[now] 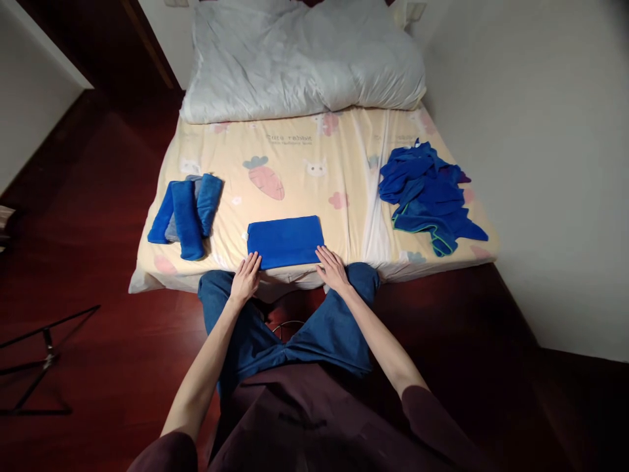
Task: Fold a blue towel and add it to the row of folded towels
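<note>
A: Status of work?
B: Three rolled towels lie done at the bed's left edge. One folded towel lies flat at the near edge.
A: Hands?
B: Left hand and right hand are released, fingertips resting on that towel's near corners.
A: Remaining?
B: Judged: rolling it, then the heap at right.

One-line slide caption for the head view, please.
Both hands, left hand and right hand, rest flat on folded blue towel at bed edge.
</note>
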A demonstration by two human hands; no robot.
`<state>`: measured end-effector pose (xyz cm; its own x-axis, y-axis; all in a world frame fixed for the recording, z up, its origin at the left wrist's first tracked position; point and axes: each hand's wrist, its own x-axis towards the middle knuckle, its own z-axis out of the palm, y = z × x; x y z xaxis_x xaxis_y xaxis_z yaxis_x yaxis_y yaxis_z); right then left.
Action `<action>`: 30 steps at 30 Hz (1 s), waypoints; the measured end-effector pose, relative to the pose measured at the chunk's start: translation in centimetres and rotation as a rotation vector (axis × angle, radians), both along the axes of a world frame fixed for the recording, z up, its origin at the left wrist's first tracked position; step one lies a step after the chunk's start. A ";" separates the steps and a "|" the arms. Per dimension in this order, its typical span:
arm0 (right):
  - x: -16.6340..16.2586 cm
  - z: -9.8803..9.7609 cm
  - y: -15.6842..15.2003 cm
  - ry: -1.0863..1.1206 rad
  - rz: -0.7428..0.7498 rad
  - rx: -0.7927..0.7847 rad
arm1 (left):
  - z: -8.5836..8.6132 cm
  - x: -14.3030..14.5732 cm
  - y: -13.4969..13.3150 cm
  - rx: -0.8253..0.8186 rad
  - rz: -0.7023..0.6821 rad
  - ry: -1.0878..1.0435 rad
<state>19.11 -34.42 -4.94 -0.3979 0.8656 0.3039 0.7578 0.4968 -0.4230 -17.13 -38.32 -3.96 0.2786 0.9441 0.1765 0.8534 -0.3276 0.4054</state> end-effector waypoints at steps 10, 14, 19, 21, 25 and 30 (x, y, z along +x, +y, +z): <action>0.2 -0.6 1.6 0.026 -0.011 -0.031 | 0.0 -0.3 0.6 0.005 0.028 0.022; -0.3 -0.3 3.1 -0.004 -0.004 -0.080 | -0.1 -0.2 1.6 0.016 0.029 0.020; 0.0 0.0 3.5 -0.039 0.028 -0.080 | 0.4 -0.7 2.0 -0.030 0.025 0.053; 0.6 -0.1 2.8 -0.034 0.060 -0.064 | 0.5 -1.2 1.6 -0.049 -0.006 0.061; 1.6 -0.7 1.1 -0.012 0.088 -0.041 | 0.3 -2.3 0.5 -0.050 -0.093 0.051; 1.6 -1.2 0.3 0.069 0.064 -0.039 | -0.5 -2.9 0.6 -0.031 -0.119 -0.059</action>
